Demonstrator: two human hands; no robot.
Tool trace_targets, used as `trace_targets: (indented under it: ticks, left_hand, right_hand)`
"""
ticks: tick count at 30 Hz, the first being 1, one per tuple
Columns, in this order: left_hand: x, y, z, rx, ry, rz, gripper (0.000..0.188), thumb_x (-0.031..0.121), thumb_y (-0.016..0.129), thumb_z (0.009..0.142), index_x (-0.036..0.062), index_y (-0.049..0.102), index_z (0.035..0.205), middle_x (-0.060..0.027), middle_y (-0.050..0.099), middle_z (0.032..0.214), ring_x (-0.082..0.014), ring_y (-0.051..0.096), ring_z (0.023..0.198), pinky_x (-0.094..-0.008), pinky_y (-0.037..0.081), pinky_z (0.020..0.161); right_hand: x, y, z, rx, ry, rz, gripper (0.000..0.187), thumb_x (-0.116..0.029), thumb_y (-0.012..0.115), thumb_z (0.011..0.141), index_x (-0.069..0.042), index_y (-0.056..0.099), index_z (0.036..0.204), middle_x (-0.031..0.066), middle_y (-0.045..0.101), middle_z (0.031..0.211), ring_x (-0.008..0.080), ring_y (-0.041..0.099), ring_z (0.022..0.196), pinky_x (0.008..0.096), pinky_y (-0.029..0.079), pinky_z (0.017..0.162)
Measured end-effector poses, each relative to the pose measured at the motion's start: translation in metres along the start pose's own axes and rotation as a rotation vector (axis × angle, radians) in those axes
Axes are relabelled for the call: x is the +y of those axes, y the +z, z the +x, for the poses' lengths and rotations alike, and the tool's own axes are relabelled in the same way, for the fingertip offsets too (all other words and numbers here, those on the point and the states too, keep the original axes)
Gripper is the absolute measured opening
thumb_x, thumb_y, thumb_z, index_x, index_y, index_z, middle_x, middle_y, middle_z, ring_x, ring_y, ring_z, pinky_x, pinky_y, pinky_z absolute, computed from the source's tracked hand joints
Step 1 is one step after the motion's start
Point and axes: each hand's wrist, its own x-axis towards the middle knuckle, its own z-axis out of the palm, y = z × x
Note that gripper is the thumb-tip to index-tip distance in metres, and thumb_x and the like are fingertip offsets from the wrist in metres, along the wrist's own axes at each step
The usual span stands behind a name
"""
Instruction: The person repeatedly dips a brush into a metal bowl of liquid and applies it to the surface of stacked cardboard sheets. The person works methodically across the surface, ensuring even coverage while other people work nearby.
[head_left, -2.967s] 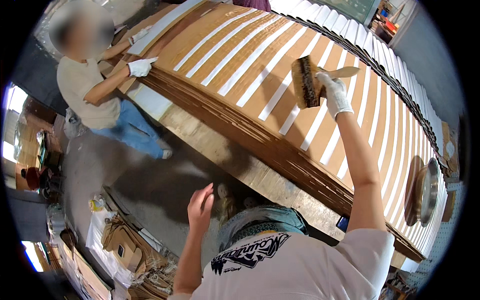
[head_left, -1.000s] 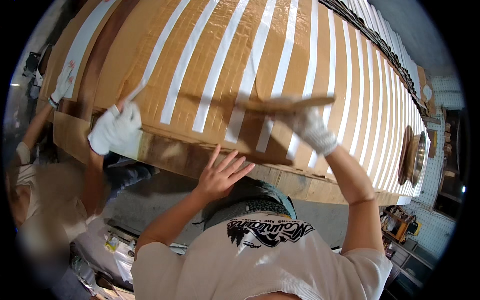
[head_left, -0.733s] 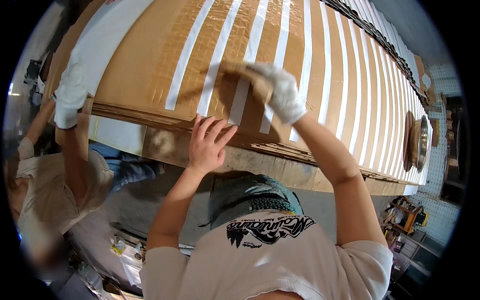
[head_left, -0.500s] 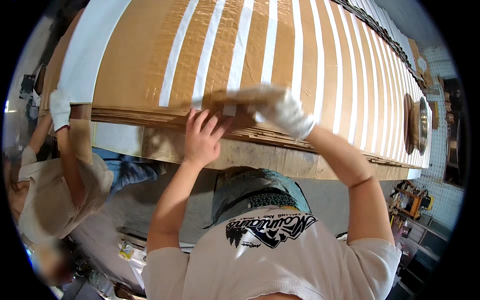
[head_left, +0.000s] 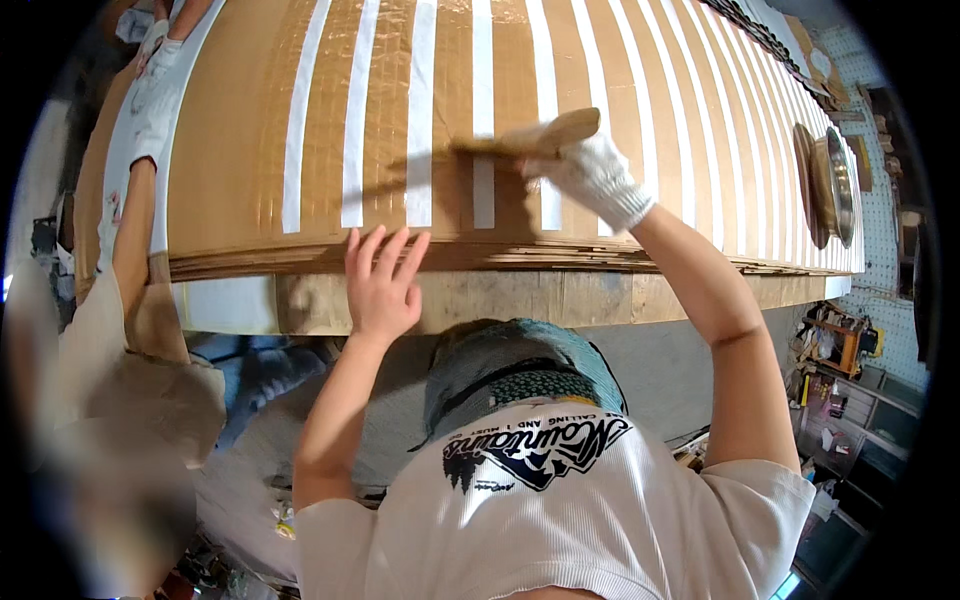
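Front edge of the stack of brown sheets [head_left: 235,165] runs near straight across, w/ the pale wood table [head_left: 470,300] jutting out below it as a ledge; room L of the brush [head_left: 572,130] over the sheets as far as the white panel [head_left: 180,95], & more to the R until the metal bowl [head_left: 836,190]. Count: 1 brush, 1 bowl, 2 own hands, plus at least 2 gloved hands of others [head_left: 152,110] up at far L, on or nr the panel. White strips [head_left: 484,90]: 3 lie fully L of the brush, the 4th passes under its head; toward far R they crowd too tight to count. R hand [head_left: 590,175], in a white knit glove, has fingers wrapped round the brush, handle end poking up past the knuckles; head is blurred, can't tell if it touches the sheets. L hand [head_left: 385,285], bare, has fingers spread, tips at the stack's front edge, contact unclear, L of & nearer the body than the brush
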Motion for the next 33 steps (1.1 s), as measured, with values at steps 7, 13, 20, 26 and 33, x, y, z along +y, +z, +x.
trace_targets:
  ticks: [7, 13, 20, 26, 33]
  left_hand:
    - [0.005, 0.006, 0.020, 0.005, 0.083, -0.015, 0.070, 0.012, 0.062, 0.070, 0.0297, 0.060, 0.137, -0.0038, 0.051, 0.135, -0.0290, 0.042, 0.129, -0.0629, 0.024, 0.117]
    - [0.003, 0.014, 0.025, -0.022, 0.066, 0.029, 0.066, 0.017, 0.066, 0.068, 0.0318, 0.064, 0.132, 0.0008, 0.050, 0.133, -0.0278, 0.042, 0.125, -0.0641, 0.029, 0.113]
    - [-0.005, 0.023, 0.021, -0.062, 0.107, 0.104, 0.041, 0.031, 0.052, 0.087, 0.0291, 0.070, 0.124, -0.0025, 0.049, 0.132, -0.0282, 0.043, 0.123, -0.0656, 0.029, 0.111]
    - [0.000, 0.035, -0.016, -0.134, 0.058, 0.107, 0.037, 0.043, 0.053, 0.093, 0.0388, 0.065, 0.127, 0.0003, 0.045, 0.137, -0.0268, 0.038, 0.131, -0.0674, 0.028, 0.111]
    - [-0.013, 0.044, -0.012, -0.118, 0.154, 0.272, 0.041, 0.033, 0.059, 0.100, 0.0490, 0.053, 0.137, 0.0024, 0.038, 0.144, -0.0272, 0.039, 0.132, -0.0687, 0.038, 0.107]
  right_hand:
    - [0.021, 0.020, -0.025, 0.000, -0.201, -0.200, 0.038, -0.014, 0.068, 0.088, -0.020, 0.068, 0.126, 0.0098, 0.072, 0.110, 0.0245, 0.072, 0.089, 0.0347, 0.060, 0.079]
    - [0.019, -0.044, 0.049, -0.032, 0.115, 0.164, 0.033, -0.025, 0.078, 0.083, -0.005, 0.072, 0.108, 0.0183, 0.071, 0.097, 0.0299, 0.070, 0.091, 0.0401, 0.056, 0.082]
    - [0.060, -0.099, 0.221, 0.284, 0.030, 0.029, 0.040, -0.031, 0.079, 0.082, -0.002, 0.064, 0.106, 0.0214, 0.069, 0.098, 0.0381, 0.066, 0.096, 0.0438, 0.053, 0.084]
    - [0.125, -0.116, 0.379, 0.472, 0.078, -0.002, 0.046, -0.035, 0.079, 0.081, -0.001, 0.064, 0.108, 0.0216, 0.068, 0.101, 0.0367, 0.066, 0.096, 0.0437, 0.050, 0.086]
    - [0.172, -0.128, 0.487, 0.716, -0.025, -0.216, 0.039, -0.027, 0.081, 0.080, -0.009, 0.065, 0.110, 0.0172, 0.071, 0.101, 0.0387, 0.066, 0.097, 0.0475, 0.051, 0.090]
